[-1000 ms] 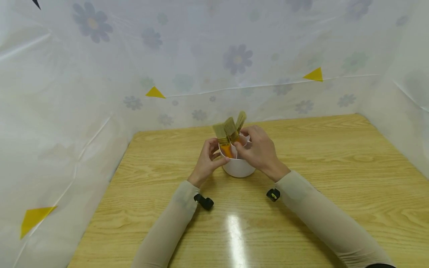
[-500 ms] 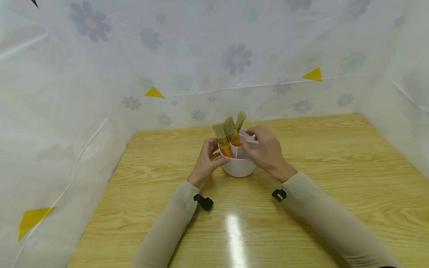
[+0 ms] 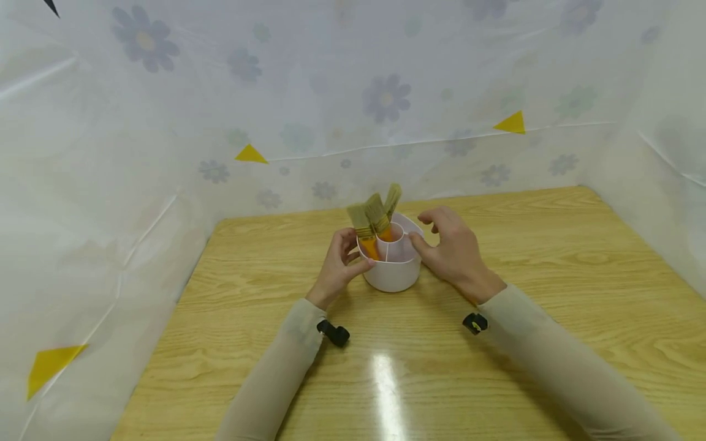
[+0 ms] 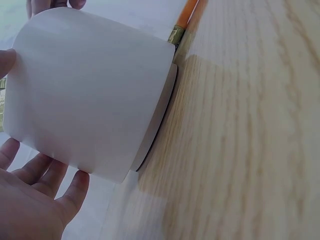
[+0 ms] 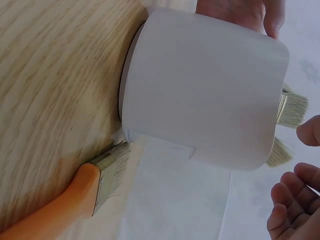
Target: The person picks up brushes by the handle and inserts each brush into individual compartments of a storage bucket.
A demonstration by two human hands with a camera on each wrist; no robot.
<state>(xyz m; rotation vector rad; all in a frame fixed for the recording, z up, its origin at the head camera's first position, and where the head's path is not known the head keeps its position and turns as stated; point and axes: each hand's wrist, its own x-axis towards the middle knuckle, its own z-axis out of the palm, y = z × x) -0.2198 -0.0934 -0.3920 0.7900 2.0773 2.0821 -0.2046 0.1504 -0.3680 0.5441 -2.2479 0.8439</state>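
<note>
A white divided desk organizer (image 3: pixel 391 277) stands upright on the table. My left hand (image 3: pixel 343 263) grips its left side, thumb on the front rim and fingers spread along the wall (image 4: pixel 90 95). Three flat paintbrushes (image 3: pixel 376 211) lean inside it, bristles up, toward the left and middle compartments. My right hand (image 3: pixel 453 252) is off the organizer's right side, holding nothing, thumb near the rim and fingers loosely bent. Another paintbrush (image 5: pixel 75 197) with an orange handle lies on the table beside the organizer, mostly hidden under my right hand in the head view.
The wood-grain table (image 3: pixel 265 275) spreads around the organizer. White floral sheeting (image 3: pixel 309 92) walls off the back and both sides, with yellow tape triangles (image 3: pixel 510 122) on it. Dark cameras (image 3: pixel 333 334) are strapped at both wrists.
My right hand has drawn back from the brushes and moved right, past the organizer's rim, its fingers off the brush. My left hand keeps its grip in place.
</note>
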